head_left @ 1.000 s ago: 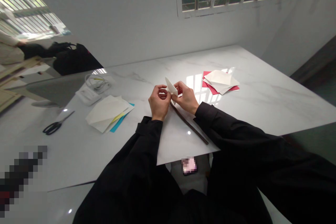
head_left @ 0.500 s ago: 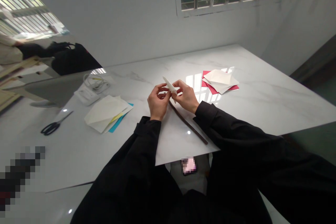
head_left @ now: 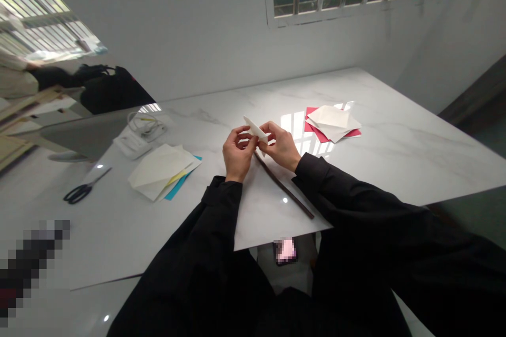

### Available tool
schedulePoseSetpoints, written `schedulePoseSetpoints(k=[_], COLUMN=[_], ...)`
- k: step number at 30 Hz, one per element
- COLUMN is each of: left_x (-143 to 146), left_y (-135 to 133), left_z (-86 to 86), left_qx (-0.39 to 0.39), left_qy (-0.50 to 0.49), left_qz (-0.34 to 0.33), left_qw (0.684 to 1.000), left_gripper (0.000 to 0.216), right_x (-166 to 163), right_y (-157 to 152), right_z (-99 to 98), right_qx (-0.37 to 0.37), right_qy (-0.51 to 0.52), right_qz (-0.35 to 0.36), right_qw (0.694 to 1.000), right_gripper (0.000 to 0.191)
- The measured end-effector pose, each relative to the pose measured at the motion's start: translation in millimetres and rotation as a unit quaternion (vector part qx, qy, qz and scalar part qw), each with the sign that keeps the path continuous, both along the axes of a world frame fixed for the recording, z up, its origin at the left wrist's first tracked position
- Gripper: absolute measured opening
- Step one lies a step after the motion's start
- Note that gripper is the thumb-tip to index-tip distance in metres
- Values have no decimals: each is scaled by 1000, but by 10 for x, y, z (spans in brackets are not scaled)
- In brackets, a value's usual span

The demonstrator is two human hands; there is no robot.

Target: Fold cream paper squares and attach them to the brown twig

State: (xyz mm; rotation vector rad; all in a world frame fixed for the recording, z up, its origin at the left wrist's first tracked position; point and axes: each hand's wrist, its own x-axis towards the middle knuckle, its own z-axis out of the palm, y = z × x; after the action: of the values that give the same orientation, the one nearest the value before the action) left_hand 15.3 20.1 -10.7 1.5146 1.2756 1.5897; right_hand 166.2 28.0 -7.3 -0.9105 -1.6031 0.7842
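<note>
Both hands pinch a small folded piece of cream paper (head_left: 254, 127) just above the white marble table (head_left: 395, 142). My left hand (head_left: 236, 155) grips its near left side with curled fingers. My right hand (head_left: 281, 146) holds the right end between thumb and fingertips. The paper's pointed tip sticks up and to the left. A thin dark brown stick (head_left: 283, 185) lies on the table beneath my hands, slanting toward the near edge.
A stack of cream, yellow and blue paper sheets (head_left: 163, 170) lies left of my hands, black scissors (head_left: 84, 188) farther left. Red and cream sheets (head_left: 331, 123) lie at the right. A white cable and charger (head_left: 139, 131) sit at the back left. A phone rests on my lap.
The folded paper has tipped from more upright to flatter, its tip now pointing left. My left fingers shifted slightly on it. Both hands stayed in place.
</note>
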Motion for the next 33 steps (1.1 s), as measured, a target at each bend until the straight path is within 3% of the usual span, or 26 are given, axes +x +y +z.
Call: schedulePoseSetpoints(k=[9,33], left_x=[-1,-22], left_y=[-8,-45], left_z=[-7,36], left_qx=[-1,2], left_qy=[-27,-2], left_qz=[-27,-10], left_qw=[999,1000], left_gripper=[43,39], right_x=[28,16], right_y=[41,70], right_z=[-35,-93], right_qx=[-11,-32], right_qy=[24,54], right_qz=[-7,20], right_qw=[1000,998], right_gripper=[16,19])
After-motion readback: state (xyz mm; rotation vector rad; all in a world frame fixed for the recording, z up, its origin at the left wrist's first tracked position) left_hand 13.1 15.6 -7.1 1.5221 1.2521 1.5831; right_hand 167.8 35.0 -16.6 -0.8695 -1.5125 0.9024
